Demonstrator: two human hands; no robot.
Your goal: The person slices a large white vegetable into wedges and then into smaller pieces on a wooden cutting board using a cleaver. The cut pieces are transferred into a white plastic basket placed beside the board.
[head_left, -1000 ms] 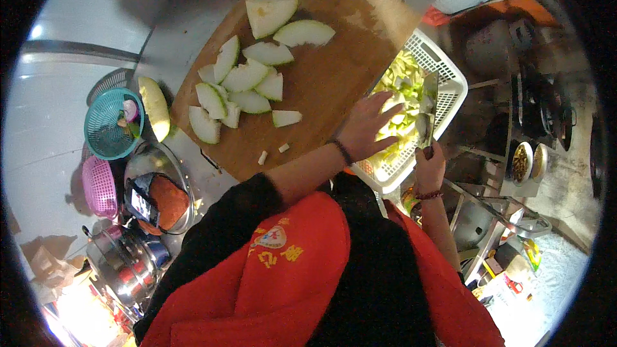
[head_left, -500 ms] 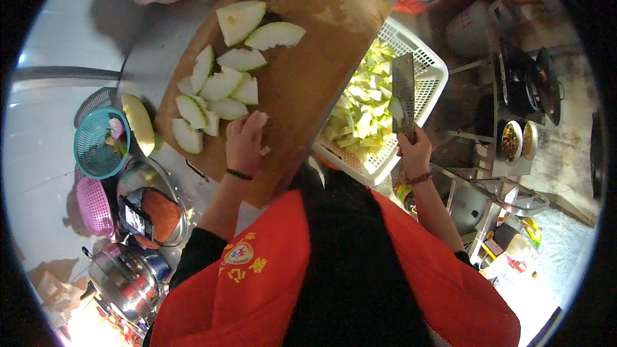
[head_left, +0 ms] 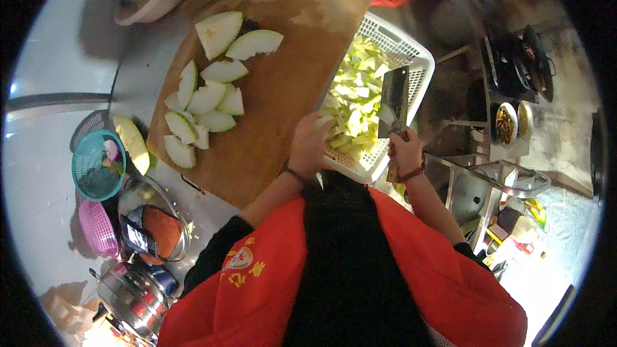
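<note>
My right hand (head_left: 406, 153) grips the handle of a cleaver (head_left: 394, 99), its broad blade held over the white slotted basket (head_left: 421, 67). Cut pale-green gourd pieces (head_left: 357, 90) fill much of that basket. My left hand (head_left: 308, 143) is at the basket's near left rim, by the board's right edge. Motion smears its fingers, and a pale bit shows at their tips; whether they hold it I cannot tell. Several gourd wedges (head_left: 207, 97) with white flesh and green rind lie on the left half of the wooden cutting board (head_left: 283, 90).
Left of the board are a long yellowish gourd piece (head_left: 132, 144), a teal colander (head_left: 80, 173), a pink basket (head_left: 98, 228) and a metal basin (head_left: 144, 196) with a phone (head_left: 136, 238). A pot (head_left: 132, 295) stands lower left. At right is a metal rack (head_left: 472, 160) with filled bowls (head_left: 506, 123).
My left hand has moved right, from the board beside the wedges to the basket's edge. The cleaver stays in my right hand over the basket. The whole view has shifted slightly.
</note>
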